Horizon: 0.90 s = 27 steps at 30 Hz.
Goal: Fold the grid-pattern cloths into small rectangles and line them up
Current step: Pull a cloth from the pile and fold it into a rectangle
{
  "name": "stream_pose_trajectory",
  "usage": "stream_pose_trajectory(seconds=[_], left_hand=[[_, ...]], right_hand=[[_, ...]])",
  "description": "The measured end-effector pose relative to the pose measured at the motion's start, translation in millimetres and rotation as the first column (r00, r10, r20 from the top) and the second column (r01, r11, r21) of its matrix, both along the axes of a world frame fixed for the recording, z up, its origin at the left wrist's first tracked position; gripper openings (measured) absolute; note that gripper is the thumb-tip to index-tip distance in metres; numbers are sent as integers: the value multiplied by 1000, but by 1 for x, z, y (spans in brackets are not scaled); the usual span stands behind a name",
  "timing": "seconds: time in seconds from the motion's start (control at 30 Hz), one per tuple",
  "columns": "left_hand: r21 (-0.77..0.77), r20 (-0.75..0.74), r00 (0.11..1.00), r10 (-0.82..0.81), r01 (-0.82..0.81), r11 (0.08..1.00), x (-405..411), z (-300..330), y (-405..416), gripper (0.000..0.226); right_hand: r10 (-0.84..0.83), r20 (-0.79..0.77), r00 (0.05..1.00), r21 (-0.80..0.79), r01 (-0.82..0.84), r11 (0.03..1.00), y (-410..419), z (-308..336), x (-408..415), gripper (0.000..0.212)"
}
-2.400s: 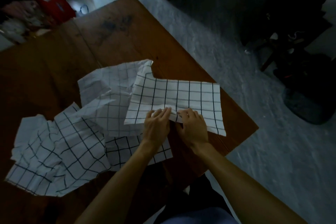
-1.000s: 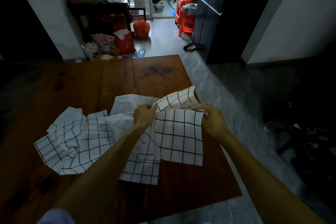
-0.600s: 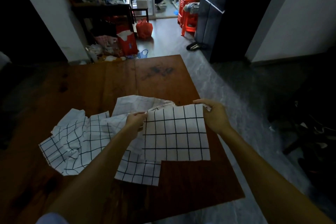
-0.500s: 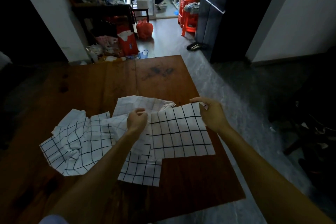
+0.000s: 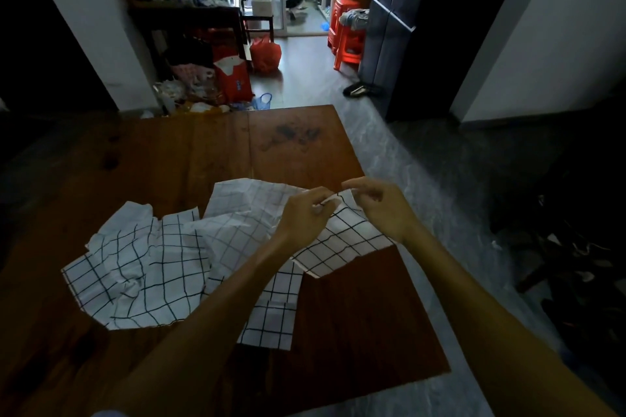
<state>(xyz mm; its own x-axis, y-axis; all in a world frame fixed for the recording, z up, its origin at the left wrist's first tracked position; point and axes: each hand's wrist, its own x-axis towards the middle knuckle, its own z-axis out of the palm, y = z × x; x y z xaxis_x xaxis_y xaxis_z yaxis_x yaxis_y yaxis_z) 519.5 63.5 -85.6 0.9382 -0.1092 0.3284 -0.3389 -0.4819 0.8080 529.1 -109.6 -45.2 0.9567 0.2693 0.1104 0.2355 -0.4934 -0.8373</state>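
Both forearms reach out over the near edge of the wooden bench [image 5: 291, 145] and angle inward, so the two hands meet above its right half. The left hand [image 5: 303, 217] is raised off the surface, wrist slightly bent, knuckles turned up, its fingers curled so that thumb and fingertips pinch the top edge of a grid-pattern cloth [image 5: 342, 240]. The right hand [image 5: 379, 206] sits just beside it, almost touching, fingers likewise curled in, its grip clamped on the same top edge at the neighbouring corner. Between the two grips the cloth's upper edge is bunched into a short fold. The rest of that cloth hangs and slopes down toward the right edge of the bench, its lower corner resting on the wood.

Under and left of the left forearm lies a heap of further grid cloths. A crumpled grid cloth [image 5: 142, 274] with wide squares sprawls toward the left part of the bench, unfolded. A paler creased cloth [image 5: 247, 203] lies toward the far side, behind the hands. A smaller-checked cloth [image 5: 274, 318] pokes out toward the near edge, partly hidden by the left forearm. All lie loose and overlapping, none in a row.

Beyond the far edge of the bench, on the floor, stand red bags [image 5: 266, 52] and a stack of red stools [image 5: 349, 34].
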Motion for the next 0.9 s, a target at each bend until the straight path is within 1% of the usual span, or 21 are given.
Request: stream_pose_trajectory(seconds=[0.07, 0.1, 0.17, 0.23, 0.27, 0.33, 0.43, 0.53, 0.57, 0.67, 0.73, 0.8, 0.83, 0.87, 0.9], left_hand=[[8, -12, 1000, 19, -19, 1000, 1, -1, 1, 16], [15, -13, 1000, 25, -25, 1000, 1, -1, 1, 17], [19, -10, 999, 30, -30, 999, 2, 0, 1, 19], [5, -5, 1000, 18, -18, 1000, 2, 0, 0, 20], [0, -4, 1000, 16, -16, 1000, 1, 1, -1, 20], [1, 4, 1000, 15, -15, 1000, -1, 2, 0, 20], [9, 13, 1000, -1, 1, 1000, -2, 3, 2, 21], [5, -4, 1000, 5, -5, 1000, -2, 8, 2, 22], [8, -13, 1000, 16, -16, 1000, -2, 9, 3, 23], [57, -57, 994, 92, -88, 994, -3, 6, 14, 31], [100, -76, 988, 132, -124, 987, -2, -1, 26, 31], [109, -71, 986, 152, -144, 984, -3, -3, 34, 29], [112, -54, 986, 155, -148, 983, -3, -3, 36, 26], [126, -30, 987, 155, -151, 981, -4, 0, 36, 24], [151, -2, 989, 149, -147, 978, -5, 3, 35, 23]], right_hand=[[-48, -66, 997, 60, 52, 997, 0, -1, -3, 24], [-56, -65, 996, 55, 59, 997, 1, -1, -4, 24], [-75, 19, 997, 8, 75, 997, 5, -1, -7, 23], [-106, 97, 990, 15, 105, 994, 9, -1, -7, 12], [-125, 107, 986, 39, 121, 992, 11, -1, -7, 8], [-142, 103, 985, 90, 133, 987, 12, 0, -6, 8], [-113, 81, 990, 114, 103, 988, 12, 1, -4, 6], [-89, 136, 987, 149, 69, 986, 17, 4, 0, 7], [-112, 147, 983, 180, 85, 980, 18, 7, 1, 7], [-246, 116, 962, 250, 211, 945, 13, 16, 8, 6], [-306, 76, 949, 270, 276, 922, 2, 19, 11, 9], [-348, 31, 937, 298, 323, 898, -6, 16, 12, 12], [-375, 22, 927, 284, 354, 891, -7, 14, 12, 12], [-414, 33, 910, 237, 395, 887, -6, 9, 11, 13], [-461, 94, 882, 147, 446, 883, -6, 5, 11, 17]])
